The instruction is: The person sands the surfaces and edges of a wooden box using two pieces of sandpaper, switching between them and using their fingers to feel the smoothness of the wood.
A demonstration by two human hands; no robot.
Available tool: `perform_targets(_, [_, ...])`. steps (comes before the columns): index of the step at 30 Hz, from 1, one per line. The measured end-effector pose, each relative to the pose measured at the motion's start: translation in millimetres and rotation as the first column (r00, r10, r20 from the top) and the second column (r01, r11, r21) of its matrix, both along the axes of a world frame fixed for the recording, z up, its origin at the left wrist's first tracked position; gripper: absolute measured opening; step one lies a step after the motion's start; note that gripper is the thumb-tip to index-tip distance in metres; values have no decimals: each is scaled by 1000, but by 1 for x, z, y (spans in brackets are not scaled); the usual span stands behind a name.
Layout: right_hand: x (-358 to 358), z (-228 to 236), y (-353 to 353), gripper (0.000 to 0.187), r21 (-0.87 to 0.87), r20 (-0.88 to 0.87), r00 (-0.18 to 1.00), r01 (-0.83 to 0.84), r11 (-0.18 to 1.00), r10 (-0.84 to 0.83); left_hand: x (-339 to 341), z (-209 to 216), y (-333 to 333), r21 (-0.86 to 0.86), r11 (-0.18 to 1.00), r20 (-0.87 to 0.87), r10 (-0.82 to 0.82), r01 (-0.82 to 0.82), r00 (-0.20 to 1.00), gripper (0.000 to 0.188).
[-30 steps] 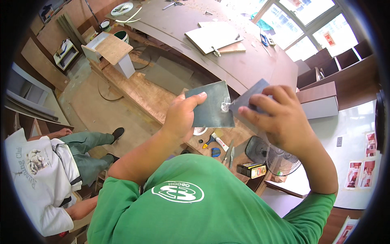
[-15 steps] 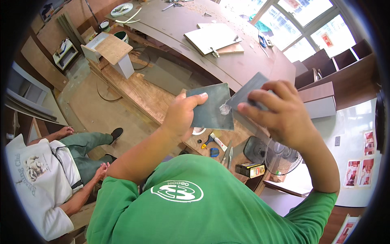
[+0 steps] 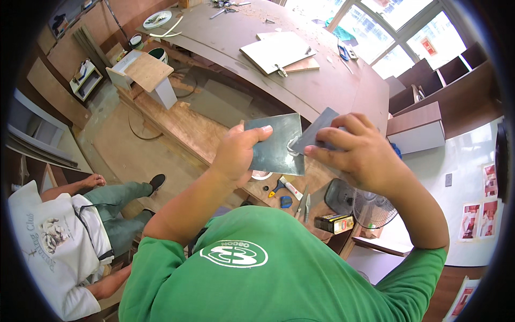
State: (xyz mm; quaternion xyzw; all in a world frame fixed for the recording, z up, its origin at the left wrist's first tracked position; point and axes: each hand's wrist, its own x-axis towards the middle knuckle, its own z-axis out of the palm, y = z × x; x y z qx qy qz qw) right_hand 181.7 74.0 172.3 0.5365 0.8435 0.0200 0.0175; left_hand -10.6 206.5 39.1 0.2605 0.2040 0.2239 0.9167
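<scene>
My left hand (image 3: 236,153) grips a square dark grey metal plate (image 3: 274,147) by its left edge, thumb on top. In my right hand (image 3: 354,153) is a second flat grey plate (image 3: 318,129), tilted, its lower corner pressing on the first plate near that plate's right side. A small smear of whitish paste (image 3: 293,144) lies where the two plates meet. Both plates are held up in front of me, above a wooden bench. My right fingers partly cover the second plate.
Below my hands, the wooden bench (image 3: 190,131) bears a tube (image 3: 290,188), a blue tape measure (image 3: 286,202) and a rectangular can (image 3: 333,222). A fan (image 3: 375,206) stands at right. Beyond is a large table (image 3: 225,48) with white boards (image 3: 279,51). A seated person (image 3: 59,241) is at left.
The right-hand plate has moved down and left over the other plate. The paste, lumpy before, is now spread into a thinner curved smear. The seated person's near hand has shifted lower.
</scene>
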Motion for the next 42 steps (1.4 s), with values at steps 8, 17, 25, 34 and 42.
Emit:
perform_targets(8, [-2, 15, 30, 48, 35, -21, 1000, -23, 999, 23, -4, 2, 24, -16, 1000, -32, -4, 3, 999, 27])
perform_targets(17, [-5, 2, 43, 50, 62, 1, 999, -33, 998, 33, -10, 0, 49, -27, 999, -41, 23, -24, 999, 27])
perform_targets(25, [-6, 3, 74, 51, 69, 16, 997, -80, 994, 79, -11, 1, 84, -24, 1000, -37, -3, 2, 999, 27])
perform_targets(34, [-9, 25, 67, 52, 155, 31, 1000, -1, 988, -4, -5, 11, 76, 52, 997, -7, -53, 54, 999, 29])
perform_targets(42, [-1, 27, 23, 53, 176, 40, 999, 6, 984, -13, 2, 18, 44, 52, 998, 11, -30, 29, 999, 28])
